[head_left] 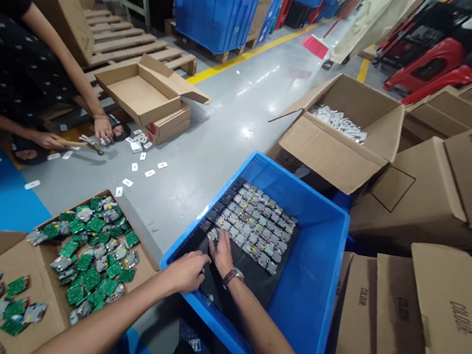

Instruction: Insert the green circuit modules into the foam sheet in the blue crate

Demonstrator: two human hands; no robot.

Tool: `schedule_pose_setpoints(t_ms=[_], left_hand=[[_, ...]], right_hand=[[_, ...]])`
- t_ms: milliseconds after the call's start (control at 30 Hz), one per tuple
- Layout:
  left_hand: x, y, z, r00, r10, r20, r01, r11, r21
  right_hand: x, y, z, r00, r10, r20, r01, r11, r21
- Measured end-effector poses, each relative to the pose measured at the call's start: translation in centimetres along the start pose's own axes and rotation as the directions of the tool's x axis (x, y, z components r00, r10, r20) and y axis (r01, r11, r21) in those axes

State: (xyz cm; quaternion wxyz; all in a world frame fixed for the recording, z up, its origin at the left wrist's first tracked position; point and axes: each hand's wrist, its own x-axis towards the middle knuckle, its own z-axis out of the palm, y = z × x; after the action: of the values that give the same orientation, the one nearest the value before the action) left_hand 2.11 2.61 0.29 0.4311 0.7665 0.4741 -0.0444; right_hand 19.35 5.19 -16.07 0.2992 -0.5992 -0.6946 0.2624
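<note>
A blue plastic bin (311, 295) stands before me with a black foam sheet (239, 302) inside it. Several rows of grey circuit modules (255, 227) lie side by side on the sheet. My right hand (222, 255), with a watch on the wrist, reaches into the bin, its fingertips closed on a grey circuit module at the near left end of the rows. Just left of it, over the bin's rim, my left hand (186, 271) is curled; whatever its fingers hold is hidden. Green-and-grey circuit modules (91, 273) lie heaped in an open cardboard box on my left.
At left a person's hand (103, 129) works beside another hand holding a hammer (81, 145). White plates (139, 142) are scattered on the floor. An open carton (333, 147) of white parts stands beyond the bin; folded cartons (400, 326) line the right. A broom (315, 47) is farther back.
</note>
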Motion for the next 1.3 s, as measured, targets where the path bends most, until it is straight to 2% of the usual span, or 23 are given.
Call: schedule_pose_setpoints(t_ms=[200,267,300,367,433,467,500,533,567,600,667,767,867,933,1033,1133,1233,1300], left_hand=[[0.1,-0.4,0.8,0.999,-0.014,-0.030,0.013,1.000,-0.020],[0.3,-0.7,1.3,0.997,-0.017,-0.080,0.013,0.999,-0.043],[0.4,-0.8,1.4,0.993,-0.023,-0.118,0.016,0.998,-0.061],[0.5,-0.9,1.6,0.980,-0.046,-0.195,0.027,0.994,-0.103],[0.6,-0.7,1.6,0.967,-0.078,-0.244,0.044,0.989,-0.140],[0.5,-0.6,1.4,0.963,-0.089,-0.254,0.051,0.987,-0.153],[0.4,-0.4,1.3,0.962,-0.094,-0.257,0.052,0.985,-0.164],[0.4,-0.3,1.3,0.961,-0.092,-0.259,0.047,0.983,-0.176],[0.3,-0.1,1.2,0.961,-0.087,-0.262,0.038,0.982,-0.186],[0.3,-0.1,1.3,0.961,-0.080,-0.264,0.028,0.980,-0.196],[0.3,-0.1,1.5,0.960,-0.072,-0.269,0.015,0.978,-0.209],[0.8,-0.7,2.1,0.964,-0.064,-0.260,0.012,0.980,-0.198],[1.3,-1.3,2.2,0.971,-0.040,-0.236,-0.001,0.985,-0.173],[1.2,-1.2,2.0,0.974,-0.040,-0.222,0.004,0.987,-0.160],[0.3,-0.2,1.3,0.979,-0.069,-0.192,0.048,0.993,-0.112],[-0.4,0.9,0.6,0.986,-0.089,-0.140,0.087,0.996,-0.019],[-0.8,1.4,0.3,0.992,-0.074,-0.101,0.080,0.995,0.062],[-1.0,1.6,0.2,0.994,-0.051,-0.092,0.060,0.994,0.090]], right_hand=[[0.9,-2.3,-0.6,0.991,0.107,-0.075,-0.090,0.977,0.193],[0.4,-3.4,-1.5,0.981,0.189,-0.034,-0.170,0.937,0.306],[0.0,-4.1,-2.0,0.970,0.240,0.028,-0.232,0.894,0.383],[-0.9,-5.5,-3.1,0.915,0.318,0.249,-0.403,0.729,0.553],[-1.9,-6.8,-4.0,0.808,0.309,0.502,-0.588,0.473,0.656],[-2.4,-7.3,-4.4,0.758,0.281,0.588,-0.652,0.350,0.673],[-2.8,-7.7,-4.7,0.726,0.257,0.637,-0.687,0.256,0.680],[-3.2,-7.9,-4.9,0.714,0.248,0.655,-0.699,0.201,0.686],[-3.5,-7.9,-5.0,0.717,0.257,0.648,-0.695,0.185,0.695],[-3.7,-7.7,-4.9,0.728,0.280,0.625,-0.682,0.203,0.703],[-3.9,-6.6,-4.5,0.757,0.355,0.548,-0.647,0.297,0.702],[-3.4,-3.8,-3.3,0.802,0.475,0.362,-0.588,0.522,0.618],[-2.4,-1.2,-2.7,0.873,0.443,0.207,-0.487,0.761,0.429],[-2.2,-0.5,-2.9,0.909,0.390,0.145,-0.415,0.864,0.284],[-2.7,-0.6,-3.9,0.936,0.347,0.056,-0.350,0.934,0.065],[-3.5,-0.5,-4.9,0.960,0.266,0.089,-0.259,0.962,-0.082],[-3.9,0.2,-5.0,0.973,0.166,0.159,-0.149,0.982,-0.113],[-3.8,0.6,-4.4,0.981,0.124,0.151,-0.108,0.988,-0.111]])
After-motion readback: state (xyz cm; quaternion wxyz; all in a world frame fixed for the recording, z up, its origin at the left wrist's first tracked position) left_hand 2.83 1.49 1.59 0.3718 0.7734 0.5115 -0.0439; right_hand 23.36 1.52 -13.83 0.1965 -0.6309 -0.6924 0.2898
